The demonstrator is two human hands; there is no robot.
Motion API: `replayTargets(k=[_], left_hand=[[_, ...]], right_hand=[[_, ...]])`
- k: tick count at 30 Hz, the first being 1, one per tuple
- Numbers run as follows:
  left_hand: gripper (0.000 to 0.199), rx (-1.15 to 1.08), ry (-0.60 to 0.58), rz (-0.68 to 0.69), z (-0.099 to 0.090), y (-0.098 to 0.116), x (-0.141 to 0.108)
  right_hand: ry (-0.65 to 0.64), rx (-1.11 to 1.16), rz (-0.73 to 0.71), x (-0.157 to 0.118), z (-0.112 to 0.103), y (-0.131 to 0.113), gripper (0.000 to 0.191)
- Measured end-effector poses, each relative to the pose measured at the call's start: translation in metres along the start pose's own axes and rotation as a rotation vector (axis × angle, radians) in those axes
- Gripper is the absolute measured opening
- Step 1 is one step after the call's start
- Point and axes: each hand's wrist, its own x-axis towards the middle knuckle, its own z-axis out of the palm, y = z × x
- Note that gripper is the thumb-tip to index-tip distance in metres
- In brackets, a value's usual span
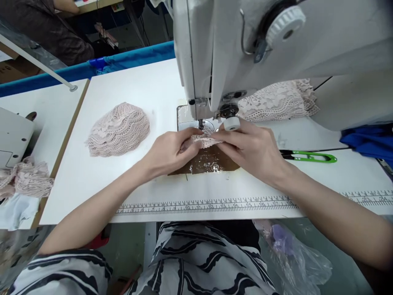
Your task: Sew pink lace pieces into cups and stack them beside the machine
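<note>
A small piece of pale pink lace (207, 141) lies at the needle area of a white sewing machine (199, 53). My left hand (172, 149) pinches its left side between thumb and fingers. On the right side, my right hand (247, 147) has its fingers closed on the same lace, just below the machine's white round knob (231, 123). Brown tape (211, 162) covers the table under the lace. A pile of pink lace (119, 130) rests to the left, and more lace (276, 100) lies behind the machine head.
Green-handled thread snips (316, 157) lie right of my right hand. A printed ruler (196, 206) runs along the front edge of the white table (76, 184). Blue cloth (368, 140) is at far right. Another machine (14, 137) stands left. A person's arm (66, 5) shows at top left.
</note>
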Motion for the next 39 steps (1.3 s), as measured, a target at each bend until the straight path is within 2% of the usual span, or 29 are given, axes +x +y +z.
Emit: replayTargets(k=[2,4,6,8,11,15,19,22,25,29,33,39], left_hand=[[0.038,0.083,-0.097,0.011,-0.006,-0.003,0.006],[0.028,0.179,-0.135,0.027,-0.008,-0.007,0.013],[0.019,0.241,-0.103,0.035,-0.008,-0.012,0.019],[0.02,0.25,-0.06,0.032,-0.007,-0.016,0.023],[0.023,0.187,-0.07,0.014,-0.007,-0.018,0.024],[0.03,0.011,-0.157,-0.047,-0.011,-0.016,0.02],[0.046,-0.132,-0.195,-0.045,-0.009,-0.015,0.014],[0.045,-0.042,-0.152,0.114,0.001,-0.018,0.005],[0.037,0.266,-0.001,0.31,0.016,-0.02,-0.007],[0.024,0.636,0.215,0.503,0.029,-0.013,-0.02],[0.026,0.664,0.199,0.516,0.033,-0.009,-0.027],[0.03,0.633,0.182,0.495,0.035,-0.014,-0.029]], right_hand=[[0.043,-0.06,0.035,0.003,0.004,-0.001,0.035],[0.023,-0.094,0.066,0.007,0.006,-0.003,0.038],[-0.007,-0.093,0.095,0.011,0.007,-0.003,0.041],[-0.03,-0.069,0.119,0.014,0.007,-0.003,0.043],[-0.019,-0.041,0.125,0.014,0.009,0.0,0.045],[0.026,-0.023,0.096,0.009,0.011,0.002,0.043],[-0.028,0.011,0.095,0.007,0.004,0.0,0.036],[-0.138,0.038,0.061,0.005,-0.004,-0.002,0.03],[-0.226,0.016,-0.083,0.002,-0.008,-0.002,0.026],[-0.178,-0.01,-0.265,-0.001,-0.004,-0.001,0.026],[-0.165,0.011,-0.296,-0.002,-0.003,-0.001,0.027],[-0.205,0.001,-0.295,0.0,-0.007,-0.002,0.026]])
